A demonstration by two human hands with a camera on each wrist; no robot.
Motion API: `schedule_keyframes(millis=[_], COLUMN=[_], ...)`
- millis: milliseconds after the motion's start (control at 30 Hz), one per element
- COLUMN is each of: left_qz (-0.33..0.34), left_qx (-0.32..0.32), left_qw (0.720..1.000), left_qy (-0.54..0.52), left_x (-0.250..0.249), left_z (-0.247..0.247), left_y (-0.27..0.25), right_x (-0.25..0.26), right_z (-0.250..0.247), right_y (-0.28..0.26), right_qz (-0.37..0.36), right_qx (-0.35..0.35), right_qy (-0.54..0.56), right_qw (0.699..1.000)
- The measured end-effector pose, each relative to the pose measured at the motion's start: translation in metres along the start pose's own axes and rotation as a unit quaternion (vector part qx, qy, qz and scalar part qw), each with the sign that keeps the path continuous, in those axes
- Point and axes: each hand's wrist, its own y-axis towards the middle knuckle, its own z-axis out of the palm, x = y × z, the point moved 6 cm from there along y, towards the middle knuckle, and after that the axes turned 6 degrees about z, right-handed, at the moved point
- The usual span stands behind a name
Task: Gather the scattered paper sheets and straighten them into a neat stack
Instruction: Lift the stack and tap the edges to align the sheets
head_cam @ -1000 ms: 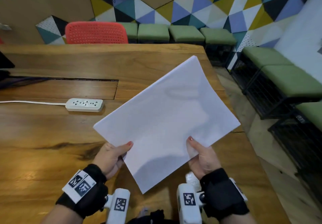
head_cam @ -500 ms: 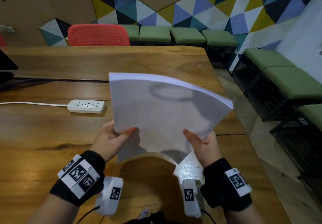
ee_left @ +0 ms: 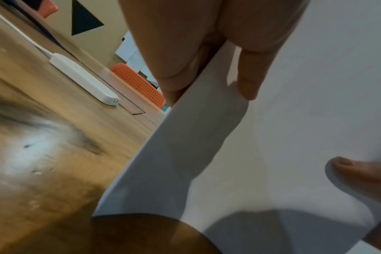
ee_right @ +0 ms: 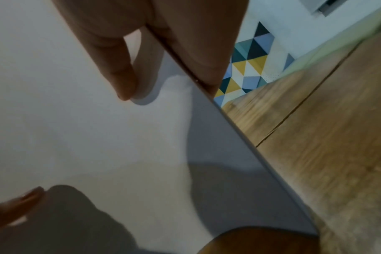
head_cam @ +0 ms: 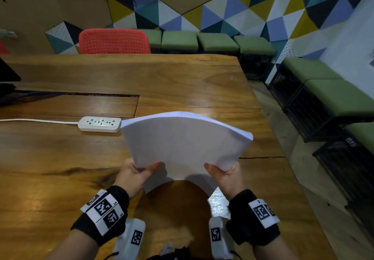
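A white stack of paper sheets [head_cam: 182,144] stands nearly upright and bowed over the wooden table [head_cam: 60,158]. Its lower edge arches just above or on the wood; contact is unclear. My left hand [head_cam: 139,170] pinches the stack's left side, thumb on the near face and fingers behind. My right hand [head_cam: 220,171] pinches the right side the same way. In the left wrist view the paper stack [ee_left: 272,154] fills the right half, with my left hand [ee_left: 224,68] gripping its edge. In the right wrist view my right hand [ee_right: 163,60] clamps the paper stack [ee_right: 98,137] at its edge.
A white power strip [head_cam: 99,124] with its cord lies on the table just left of the paper. A red chair [head_cam: 114,41] stands behind the table's far edge. Green stools [head_cam: 218,42] line the wall and the right side. The table's right edge [head_cam: 279,158] is close.
The stack went from lying tilted and flat in both hands to standing upright and bowed. Both hands shifted to its two sides and lowered it toward the table.
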Motion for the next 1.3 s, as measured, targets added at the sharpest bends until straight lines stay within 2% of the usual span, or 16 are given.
schedule_keyframes(millis=[67, 100, 200, 267, 367, 433, 533, 800, 967, 1033, 1100, 1200, 1300], left_qz=[0.019, 0.037, 0.149, 0.191, 0.189, 0.183, 0.183, 0.198, 0.191, 0.196, 0.186, 0.086, -0.001], left_qx=[0.01, -0.005, -0.036, -0.067, -0.134, -0.166, -0.171, -0.172, -0.16, -0.12, -0.048, 0.002, -0.006], left_qw=[1.0, 0.999, 0.986, 0.976, 0.968, 0.968, 0.968, 0.964, 0.967, 0.972, 0.98, 0.996, 1.0], left_qy=[0.007, 0.007, -0.062, -0.075, -0.095, -0.052, -0.028, -0.035, -0.056, -0.054, -0.046, -0.018, -0.003], left_x=[-0.013, -0.026, -0.072, -0.097, -0.113, -0.115, -0.109, -0.11, -0.107, -0.108, -0.102, -0.063, -0.019], left_z=[-0.001, -0.004, -0.011, -0.012, -0.009, -0.007, -0.006, -0.004, -0.001, 0.001, 0.002, -0.004, -0.004], left_y=[-0.004, -0.004, 0.004, 0.01, 0.015, 0.015, 0.018, 0.016, 0.015, 0.013, 0.011, 0.012, 0.008], right_x=[0.009, 0.018, 0.062, 0.087, 0.103, 0.106, 0.104, 0.101, 0.1, 0.097, 0.084, 0.039, 0.009], right_z=[-0.001, -0.004, -0.012, -0.012, -0.011, -0.01, -0.007, -0.007, -0.006, -0.006, -0.005, -0.006, -0.002], right_y=[-0.006, -0.009, -0.019, -0.023, -0.022, -0.022, -0.022, -0.019, -0.019, -0.02, -0.019, -0.01, -0.006], right_qz=[0.013, 0.001, -0.113, -0.156, -0.172, -0.169, -0.147, -0.164, -0.181, -0.187, -0.16, -0.07, -0.022], right_qx=[-0.002, -0.004, -0.025, -0.047, -0.108, -0.13, -0.125, -0.113, -0.097, -0.07, -0.028, -0.037, -0.048], right_qy=[0.016, 0.024, 0.053, 0.072, 0.065, 0.065, 0.072, 0.078, 0.087, 0.074, 0.069, 0.045, 0.017], right_qw=[1.0, 1.0, 0.992, 0.984, 0.977, 0.975, 0.979, 0.977, 0.975, 0.977, 0.984, 0.996, 0.998])
